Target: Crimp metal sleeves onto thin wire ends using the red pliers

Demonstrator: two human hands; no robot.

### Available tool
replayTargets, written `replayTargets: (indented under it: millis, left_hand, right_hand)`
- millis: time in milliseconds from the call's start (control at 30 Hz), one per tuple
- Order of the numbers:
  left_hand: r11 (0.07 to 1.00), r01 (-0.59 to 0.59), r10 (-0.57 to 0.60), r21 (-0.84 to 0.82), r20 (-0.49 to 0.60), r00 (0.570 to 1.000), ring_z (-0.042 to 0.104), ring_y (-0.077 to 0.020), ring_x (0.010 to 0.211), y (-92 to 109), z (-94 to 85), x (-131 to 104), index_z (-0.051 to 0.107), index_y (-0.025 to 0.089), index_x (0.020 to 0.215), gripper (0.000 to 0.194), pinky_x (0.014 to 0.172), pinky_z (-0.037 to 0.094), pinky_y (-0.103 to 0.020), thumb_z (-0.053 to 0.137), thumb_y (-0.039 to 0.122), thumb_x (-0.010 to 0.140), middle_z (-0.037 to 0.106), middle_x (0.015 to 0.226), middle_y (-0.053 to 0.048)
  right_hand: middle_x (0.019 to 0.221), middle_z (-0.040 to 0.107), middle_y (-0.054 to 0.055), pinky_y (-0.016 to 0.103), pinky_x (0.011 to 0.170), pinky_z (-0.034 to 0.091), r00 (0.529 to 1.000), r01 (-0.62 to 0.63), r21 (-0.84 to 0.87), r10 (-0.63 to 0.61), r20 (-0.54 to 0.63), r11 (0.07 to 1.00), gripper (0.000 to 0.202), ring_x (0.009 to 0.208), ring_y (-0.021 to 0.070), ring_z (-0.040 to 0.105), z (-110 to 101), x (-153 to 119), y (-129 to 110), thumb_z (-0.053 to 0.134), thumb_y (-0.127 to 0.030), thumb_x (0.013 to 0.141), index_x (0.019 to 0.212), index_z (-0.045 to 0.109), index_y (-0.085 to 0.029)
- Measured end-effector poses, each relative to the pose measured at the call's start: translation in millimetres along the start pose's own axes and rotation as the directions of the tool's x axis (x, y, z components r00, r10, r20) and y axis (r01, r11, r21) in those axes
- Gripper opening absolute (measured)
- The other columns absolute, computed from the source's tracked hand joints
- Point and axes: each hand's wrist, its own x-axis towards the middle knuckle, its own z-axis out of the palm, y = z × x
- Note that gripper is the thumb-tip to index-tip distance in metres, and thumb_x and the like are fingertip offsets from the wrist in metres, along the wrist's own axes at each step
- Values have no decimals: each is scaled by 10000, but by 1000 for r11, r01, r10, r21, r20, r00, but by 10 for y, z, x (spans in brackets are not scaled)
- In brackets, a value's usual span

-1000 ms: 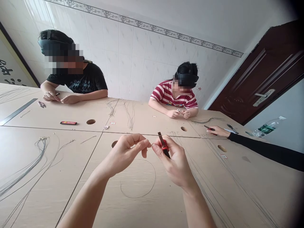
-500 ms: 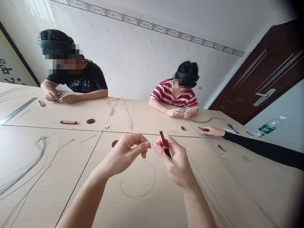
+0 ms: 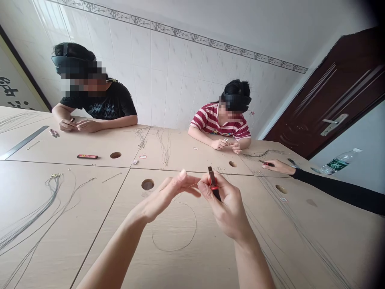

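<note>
My right hand (image 3: 227,206) is closed around a small black-and-red tool (image 3: 211,176) whose dark flat end points up and away; its exact kind is hard to make out. The thumb and forefinger of that hand also pinch the end of a thin wire (image 3: 196,224). The wire runs past my left fingers, and its lower part curls in a loose loop over the table below. My left hand (image 3: 170,190) is open, thumb raised and fingers stretched out beside the wire, close to my right fingertips.
Bundles of thin wires (image 3: 49,204) lie at the left; more wires (image 3: 300,226) lie at the right. The table (image 3: 120,249) has round holes and seams. A red-and-black object (image 3: 87,156), a ruler (image 3: 25,142), a bottle (image 3: 341,160), two people opposite and a co-worker's dark sleeve (image 3: 331,190) are around.
My left fingers have opened from a pinch and straightened beside the wire. My right hand has shifted slightly right with the tool. The co-worker's hand at the right has moved rightward.
</note>
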Motion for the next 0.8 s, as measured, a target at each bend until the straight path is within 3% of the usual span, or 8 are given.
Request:
replayTargets:
  millis: [100, 200, 300, 400, 500, 567, 667, 800]
  left_hand:
    - [996, 76, -82, 38, 209, 974, 677, -200, 810, -38, -23, 2, 680, 142, 1077, 508, 898, 472, -385, 409, 555, 959, 736, 961, -118]
    - [992, 113, -79, -64, 394, 916, 596, -133, 546, -87, -5, 18, 703, 121, 946, 414, 606, 484, -270, 561, 508, 904, 712, 698, -82]
    - [972, 97, 38, -215, 548, 836, 456, -85, 361, -70, 53, 18, 729, 125, 829, 402, 375, 342, -206, 567, 486, 902, 633, 519, -55]
    - [910, -36, 285, -413, 561, 777, 381, -82, 241, 20, 95, -15, 747, 162, 781, 406, 261, 240, -202, 504, 446, 940, 542, 376, -24]
    - [717, -228, 566, -659, 359, 742, 279, -77, 132, 136, 84, -65, 754, 231, 749, 422, 201, 238, -186, 447, 409, 976, 401, 233, 50]
    - [567, -403, 642, -719, 78, 763, 239, -67, 95, 219, 48, -100, 747, 274, 729, 376, 177, 253, -153, 476, 357, 976, 384, 205, 95]
    - [413, -628, 537, -660, -380, 753, 337, -38, 126, 350, -23, -156, 725, 267, 817, 263, 198, 308, -74, 515, 231, 970, 530, 303, 140]
    - [253, -754, 397, -607, -645, 653, 640, 34, 472, 448, -148, -197, 647, 236, 1075, 361, 506, 447, 73, 289, 192, 1056, 734, 651, 134]
  right_hand:
    - [716, 440, -34, 233, 612, 350, 999, -8, 22, 9, -41, 1000, 201, 646, 113, 407, -32, 25, 14, 541, -319, 948, 786, 501, -208]
    - [692, 417, -37, 232, 593, 340, 995, -33, 58, 38, -87, 998, 220, 629, 112, 381, -45, 47, 49, 548, -346, 944, 780, 501, -207]
    - [684, 397, -33, 235, 572, 321, 989, -76, 116, 90, -119, 990, 241, 629, 116, 364, -34, 53, 96, 553, -381, 938, 780, 509, -204]
    - [689, 385, -30, 236, 556, 300, 981, -116, 171, 139, -134, 978, 252, 635, 117, 349, -5, 50, 130, 551, -397, 940, 781, 514, -205]
    - [704, 394, -29, 236, 574, 307, 979, -116, 211, 147, -139, 970, 254, 653, 117, 352, 32, 48, 127, 549, -392, 944, 776, 508, -206]
    - [713, 404, -29, 237, 602, 320, 982, -109, 231, 140, -124, 967, 248, 671, 117, 363, 61, 44, 108, 547, -384, 948, 780, 506, -206]
    - [712, 401, -32, 241, 623, 326, 990, -85, 244, 109, -86, 966, 244, 676, 117, 362, 110, 31, 75, 538, -373, 958, 784, 498, -207]
    - [741, 424, -28, 247, 619, 326, 998, -9, 259, 25, -59, 966, 215, 667, 116, 360, 154, 10, 55, 535, -345, 965, 803, 496, -209]
